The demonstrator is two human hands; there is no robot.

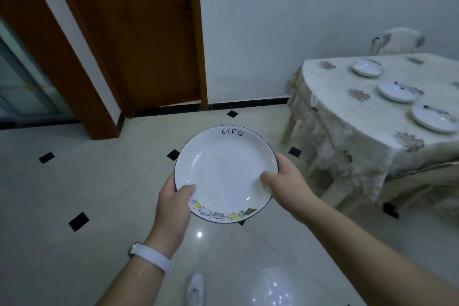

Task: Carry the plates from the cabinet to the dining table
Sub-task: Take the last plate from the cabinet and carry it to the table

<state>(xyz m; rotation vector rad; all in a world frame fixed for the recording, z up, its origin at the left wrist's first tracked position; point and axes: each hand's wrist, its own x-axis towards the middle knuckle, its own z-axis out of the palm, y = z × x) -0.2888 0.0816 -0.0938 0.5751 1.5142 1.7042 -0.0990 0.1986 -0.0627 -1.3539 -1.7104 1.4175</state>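
Observation:
I hold a white plate (223, 169) level in front of me, above the floor. It has a dark rim, the word "life" on its far edge and small cartoon figures on its near edge. My left hand (175, 202) grips its near-left rim, thumb on top. My right hand (285, 181) grips its right rim, thumb inside the plate. The dining table (347, 117), under a cream flowered cloth, stands to the right. Three white plates lie on it in a row: a far plate (367, 68), a middle plate (397, 91) and a near plate (434, 118).
A brown wooden door (139, 32) and its frame fill the wall ahead on the left. A covered chair (397, 41) stands behind the table, and another chair (427, 181) is at its near side. The floor (99, 181) is pale tile with black insets. My white shoe (195, 289) shows below.

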